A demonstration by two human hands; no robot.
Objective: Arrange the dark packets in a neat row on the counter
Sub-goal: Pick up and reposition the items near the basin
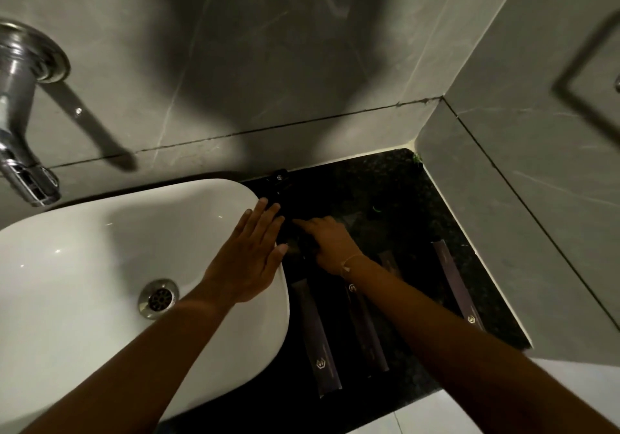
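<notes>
Packets (316, 338) lie on counter (402, 198)

Both bare forearms reach forward, the left hand (248, 255) flat with fingers extended and together, the right hand (330, 244) palm down beside it, fingers curled, a thin bracelet (349, 264) at its wrist.
</notes>
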